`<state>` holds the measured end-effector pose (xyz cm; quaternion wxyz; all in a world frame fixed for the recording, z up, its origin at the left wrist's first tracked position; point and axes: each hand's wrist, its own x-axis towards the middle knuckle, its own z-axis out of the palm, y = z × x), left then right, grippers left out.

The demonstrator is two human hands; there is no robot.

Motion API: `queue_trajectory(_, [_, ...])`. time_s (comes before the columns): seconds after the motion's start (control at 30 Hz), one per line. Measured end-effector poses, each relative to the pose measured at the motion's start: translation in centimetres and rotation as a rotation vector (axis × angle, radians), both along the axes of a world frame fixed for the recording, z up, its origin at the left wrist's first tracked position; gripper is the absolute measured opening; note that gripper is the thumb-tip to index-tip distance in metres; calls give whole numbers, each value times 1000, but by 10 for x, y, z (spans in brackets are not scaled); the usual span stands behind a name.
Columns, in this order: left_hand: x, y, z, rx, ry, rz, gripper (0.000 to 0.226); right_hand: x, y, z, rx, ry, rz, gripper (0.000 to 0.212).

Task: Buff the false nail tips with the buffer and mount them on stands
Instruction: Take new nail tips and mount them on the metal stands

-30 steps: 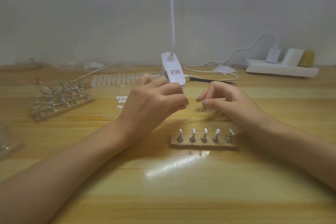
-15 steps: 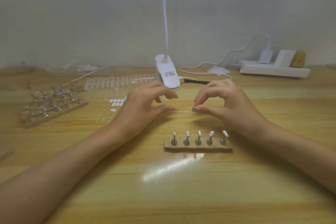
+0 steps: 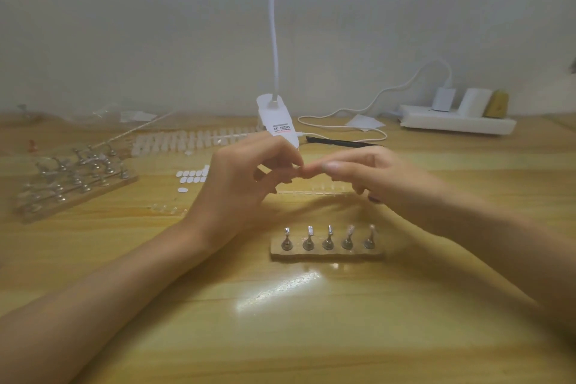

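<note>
Nail tips (image 3: 311, 192) lie as a clear strip just behind the five-peg stand (image 3: 327, 255), handy for mounting. Above and behind the stand, the left hand (image 3: 240, 184) and right hand (image 3: 383, 181) meet, fingers narrowly pinched. Whether they hold a tip, I cannot tell.

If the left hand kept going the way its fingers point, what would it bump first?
Probably the right hand: the left hand almost touches its fingertips, though depth is unclear.

Glossy, smooth wood was seen across the table (image 3: 280, 337), glare caught at 6 o'clock. Shiny metal stands (image 3: 328, 241) were seated in a rough-edged wooden block (image 3: 327, 256). At 12 o'clock, smooth white plastic was shown by the lamp clip (image 3: 277, 121).
</note>
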<state>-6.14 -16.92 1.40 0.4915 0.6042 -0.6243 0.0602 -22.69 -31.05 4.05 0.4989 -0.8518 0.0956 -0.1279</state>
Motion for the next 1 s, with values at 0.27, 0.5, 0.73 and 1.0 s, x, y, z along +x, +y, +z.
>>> queue_trajectory(0.27, [-1, 1, 3, 56, 383, 15, 7, -23, -48, 16, -598, 362, -197, 29])
queue_trajectory(0.5, [-7, 5, 1, 200, 583, -56, 11, -20, -45, 9, -260, 94, -200, 10])
queue_trajectory(0.73, [-16, 1, 1, 214, 604, -189, 13, -1, 0, -23, 332, -50, -36, 13])
queue_trajectory(1.0, [-14, 0, -2, 197, 610, -197, 12, 6, 5, -29, 530, -173, -65, 19])
